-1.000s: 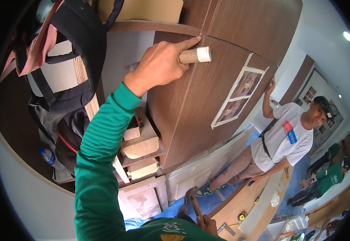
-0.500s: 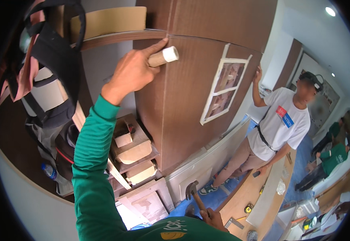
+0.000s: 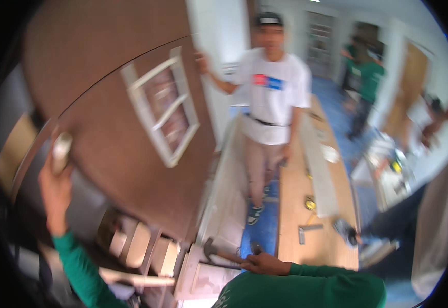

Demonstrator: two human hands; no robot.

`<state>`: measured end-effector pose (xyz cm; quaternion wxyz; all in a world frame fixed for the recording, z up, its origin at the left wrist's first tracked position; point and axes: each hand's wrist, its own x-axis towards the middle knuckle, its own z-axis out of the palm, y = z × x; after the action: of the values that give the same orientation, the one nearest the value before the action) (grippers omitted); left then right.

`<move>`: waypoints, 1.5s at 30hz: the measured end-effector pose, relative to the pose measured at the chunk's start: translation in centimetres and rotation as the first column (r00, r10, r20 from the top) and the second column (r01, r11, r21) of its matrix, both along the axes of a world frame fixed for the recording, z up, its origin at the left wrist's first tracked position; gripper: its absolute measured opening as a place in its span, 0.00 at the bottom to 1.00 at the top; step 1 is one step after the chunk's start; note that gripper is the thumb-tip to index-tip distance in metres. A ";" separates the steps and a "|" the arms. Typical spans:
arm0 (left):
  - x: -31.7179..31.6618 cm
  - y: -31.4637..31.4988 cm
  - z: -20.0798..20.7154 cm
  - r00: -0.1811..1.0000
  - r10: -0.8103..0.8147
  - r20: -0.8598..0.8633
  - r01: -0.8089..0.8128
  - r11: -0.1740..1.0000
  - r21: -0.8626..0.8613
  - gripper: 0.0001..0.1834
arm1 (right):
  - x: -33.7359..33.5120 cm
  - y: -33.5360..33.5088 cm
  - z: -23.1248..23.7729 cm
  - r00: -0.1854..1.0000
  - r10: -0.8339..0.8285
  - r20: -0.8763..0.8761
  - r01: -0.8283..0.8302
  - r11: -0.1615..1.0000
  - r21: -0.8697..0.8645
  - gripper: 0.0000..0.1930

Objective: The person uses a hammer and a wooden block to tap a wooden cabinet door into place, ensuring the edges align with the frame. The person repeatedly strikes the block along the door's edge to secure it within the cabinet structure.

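My left hand (image 3: 57, 190) is raised at the left, closed round a short wooden cylinder with a white end (image 3: 61, 149). It is beside the edge of the brown cabinet panel (image 3: 121, 138); the blur hides whether it touches. Low in the middle, my right hand (image 3: 265, 264) grips the handle of a claw hammer (image 3: 221, 254), its head pointing left. Framed in pale tape, a printed sheet (image 3: 167, 97) is on the panel.
A person in a white shirt (image 3: 275, 97) stands ahead, one hand at the panel's edge. A long wooden bench (image 3: 296, 226) bears a tape measure (image 3: 310, 203) and a square (image 3: 306, 233). Open shelves with boxes (image 3: 136, 246) are lower left. Other people work behind and at right.
My view has swung to the right, so the panel and the person now appear further left. My left hand shows lower and further left. Both hands keep their hold.
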<state>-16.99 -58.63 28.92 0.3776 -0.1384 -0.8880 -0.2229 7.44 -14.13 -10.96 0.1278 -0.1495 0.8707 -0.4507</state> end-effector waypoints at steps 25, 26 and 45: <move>-0.7 2.8 -0.5 0.931 0.290 -0.221 -0.307 0.950 -0.049 0.50 | 2.3 2.2 0.6 0.946 -0.264 0.186 0.239 0.960 0.146 0.32; -0.1 2.1 -0.2 0.907 0.339 -0.249 -0.364 0.929 -0.062 0.51 | 1.7 2.0 0.4 0.950 -0.260 0.175 0.238 0.961 0.139 0.32; 3.0 5.2 -0.8 0.997 0.048 -0.055 -0.032 0.966 0.255 0.47 | 0.4 -2.4 1.3 0.979 -0.143 0.144 0.128 0.986 0.109 0.26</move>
<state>-13.99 -53.43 28.12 0.4236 -0.0779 -0.8428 -0.3228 7.88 -16.53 -9.65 0.1698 -0.0487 0.8880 -0.4245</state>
